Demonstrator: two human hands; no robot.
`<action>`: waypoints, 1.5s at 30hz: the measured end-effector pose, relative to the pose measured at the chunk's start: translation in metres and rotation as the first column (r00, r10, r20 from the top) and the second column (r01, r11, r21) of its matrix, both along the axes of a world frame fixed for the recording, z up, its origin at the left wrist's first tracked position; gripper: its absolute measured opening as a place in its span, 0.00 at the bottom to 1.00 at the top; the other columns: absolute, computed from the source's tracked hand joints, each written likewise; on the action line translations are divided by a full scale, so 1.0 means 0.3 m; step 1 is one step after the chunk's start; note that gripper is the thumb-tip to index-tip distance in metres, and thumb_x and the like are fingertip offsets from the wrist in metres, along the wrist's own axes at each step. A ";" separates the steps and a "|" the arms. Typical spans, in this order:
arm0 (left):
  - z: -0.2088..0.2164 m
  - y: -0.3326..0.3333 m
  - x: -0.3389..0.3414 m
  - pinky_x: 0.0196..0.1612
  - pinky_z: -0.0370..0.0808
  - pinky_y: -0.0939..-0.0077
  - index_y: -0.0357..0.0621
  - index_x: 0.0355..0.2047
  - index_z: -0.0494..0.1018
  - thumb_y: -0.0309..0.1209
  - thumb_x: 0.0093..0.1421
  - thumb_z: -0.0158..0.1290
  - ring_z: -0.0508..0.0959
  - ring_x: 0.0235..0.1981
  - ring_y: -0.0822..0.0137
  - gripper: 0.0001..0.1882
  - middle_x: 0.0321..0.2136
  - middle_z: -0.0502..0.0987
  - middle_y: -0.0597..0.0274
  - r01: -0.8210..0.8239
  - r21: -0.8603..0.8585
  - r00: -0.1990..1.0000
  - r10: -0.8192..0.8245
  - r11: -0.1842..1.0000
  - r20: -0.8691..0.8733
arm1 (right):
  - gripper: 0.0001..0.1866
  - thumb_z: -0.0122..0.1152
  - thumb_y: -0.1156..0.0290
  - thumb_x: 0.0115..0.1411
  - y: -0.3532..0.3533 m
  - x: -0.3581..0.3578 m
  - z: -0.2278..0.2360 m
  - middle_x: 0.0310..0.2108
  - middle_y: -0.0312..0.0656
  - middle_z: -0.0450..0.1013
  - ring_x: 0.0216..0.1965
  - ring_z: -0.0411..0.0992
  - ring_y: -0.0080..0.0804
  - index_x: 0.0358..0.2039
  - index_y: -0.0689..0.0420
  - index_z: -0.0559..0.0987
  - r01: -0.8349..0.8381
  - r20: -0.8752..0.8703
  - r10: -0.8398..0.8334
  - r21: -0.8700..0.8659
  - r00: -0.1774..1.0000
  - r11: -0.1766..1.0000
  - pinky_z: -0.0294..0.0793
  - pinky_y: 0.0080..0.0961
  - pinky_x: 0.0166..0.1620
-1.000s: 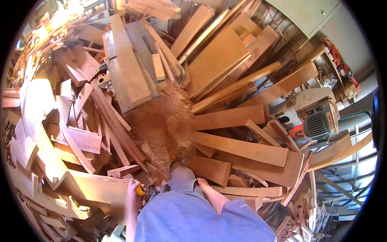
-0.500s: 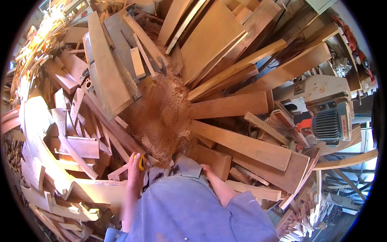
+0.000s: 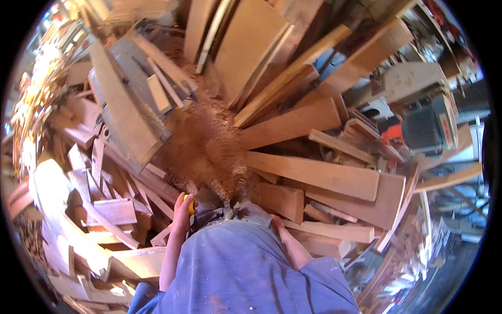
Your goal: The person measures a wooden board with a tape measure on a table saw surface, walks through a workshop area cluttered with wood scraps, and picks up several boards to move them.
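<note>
My left hand (image 3: 181, 212) is beside my left hip, fingers curled round a small yellow tape measure (image 3: 191, 205), of which only part shows. Down by my right side is my right hand (image 3: 277, 224), near the end of a thick brown wooden block (image 3: 282, 201). Its fingers are mostly hidden against my clothes, so what it holds, if anything, cannot be made out. Reddish sawdust (image 3: 209, 152) covers the floor in front of my feet.
Long boards (image 3: 319, 175) fan out on my right, with a wide panel (image 3: 248, 47) leaning ahead. A thick plank (image 3: 125, 107) lies on a grey surface at left front. Offcuts (image 3: 112, 212) are heaped on my left. A machine with a dark motor (image 3: 422, 128) stands at far right.
My view has turned slightly, so the boards ahead appear farther left and higher. Both hands stay low at my sides; the left one still grips the tape measure.
</note>
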State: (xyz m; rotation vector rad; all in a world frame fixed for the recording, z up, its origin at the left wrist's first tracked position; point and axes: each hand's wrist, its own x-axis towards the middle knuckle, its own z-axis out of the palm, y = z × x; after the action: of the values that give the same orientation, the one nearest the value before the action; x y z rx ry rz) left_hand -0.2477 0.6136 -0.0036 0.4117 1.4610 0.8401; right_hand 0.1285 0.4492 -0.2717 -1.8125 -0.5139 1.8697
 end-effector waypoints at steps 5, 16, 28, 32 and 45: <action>0.003 0.089 -0.018 0.29 0.71 0.78 0.36 0.60 0.57 0.42 0.59 0.55 0.72 0.34 0.74 0.35 0.35 0.70 0.66 0.108 0.016 0.993 -0.107 0.994 -0.057 | 0.15 0.47 0.63 0.60 0.018 -0.087 0.170 0.37 0.47 0.77 0.41 0.74 0.43 0.36 0.57 0.80 -0.209 0.394 0.217 -0.065 0.893 0.976 0.71 0.32 0.47; 0.060 0.442 -0.372 0.41 0.69 0.74 0.32 0.47 0.67 0.38 0.56 0.60 0.71 0.37 0.67 0.26 0.37 0.71 0.60 0.411 0.294 0.716 -0.105 0.863 -0.690 | 0.13 0.50 0.68 0.54 -0.044 -0.330 0.274 0.35 0.51 0.76 0.41 0.74 0.52 0.37 0.52 0.79 -0.361 0.691 0.166 0.146 0.703 0.921 0.73 0.46 0.43; -0.021 0.913 -0.699 0.54 0.68 0.58 0.31 0.54 0.64 0.38 0.57 0.56 0.66 0.55 0.41 0.30 0.56 0.62 0.38 0.709 -0.018 0.027 -0.052 0.705 -0.998 | 0.14 0.49 0.63 0.57 -0.112 -0.592 0.298 0.40 0.55 0.75 0.44 0.73 0.53 0.39 0.53 0.79 -0.004 0.658 -0.010 0.020 0.753 1.000 0.72 0.46 0.45; -0.096 0.972 -0.762 0.55 0.67 0.58 0.32 0.56 0.62 0.41 0.59 0.53 0.66 0.56 0.41 0.30 0.57 0.61 0.39 0.728 -0.063 -0.061 -0.027 0.682 -0.998 | 0.19 0.52 0.64 0.55 -0.116 -0.634 0.309 0.42 0.53 0.76 0.48 0.73 0.45 0.45 0.57 0.79 0.110 0.508 -0.015 -0.157 0.861 0.981 0.70 0.36 0.50; -0.054 0.923 -0.649 0.61 0.60 0.54 0.37 0.59 0.61 0.46 0.59 0.51 0.59 0.61 0.42 0.34 0.62 0.54 0.36 0.615 -0.110 -0.272 0.079 0.781 -0.959 | 0.10 0.59 0.73 0.51 -0.079 -0.073 0.775 0.33 0.48 0.75 0.35 0.74 0.45 0.35 0.57 0.79 0.415 0.897 -0.425 0.343 0.123 0.843 0.73 0.37 0.41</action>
State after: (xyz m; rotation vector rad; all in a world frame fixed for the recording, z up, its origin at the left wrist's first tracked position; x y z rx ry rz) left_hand -0.4423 0.8904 -0.0198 2.2639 2.3946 0.1992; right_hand 0.1066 0.4255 -0.0392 -2.5923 -0.2773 0.1253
